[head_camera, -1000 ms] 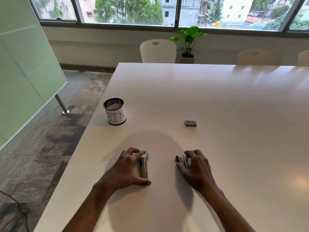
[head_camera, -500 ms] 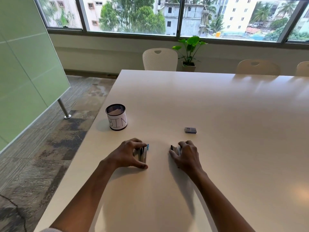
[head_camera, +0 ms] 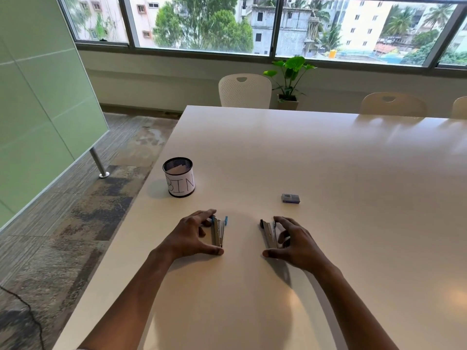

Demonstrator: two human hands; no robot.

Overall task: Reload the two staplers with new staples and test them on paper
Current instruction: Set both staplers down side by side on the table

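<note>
Hands: 2; staplers: 2. Both staplers lie on the white table [head_camera: 316, 152], in its near part, closer to the left edge than to the right, side by side and apart.

The left hand [head_camera: 192, 236] pinches the blue-tipped stapler [head_camera: 219, 232] lengthwise; thumb at the near end, curled fingers at the far end; the stapler's two arms spread in a narrow V toward the far side.

The right hand [head_camera: 297, 245] holds the black-tipped stapler [head_camera: 269, 233] likewise; thumb at the near end, fingers curled over the far part.

Staple box [head_camera: 290, 198]: 1; small, grey-purple; beyond the right hand, untouched; its print is too small to read.

Mesh cup [head_camera: 179, 181]: 1; black, upright near the left edge, beyond the left hand; a white wrap bears the handwritten word "BIN"; white paper shows inside.

Seats at the far edge: 3; one white chair [head_camera: 244, 90]; two beige chairs [head_camera: 393, 105].

Potted plant [head_camera: 289, 77]: 1; beyond the table, between the white chair and the nearer beige one.
</note>
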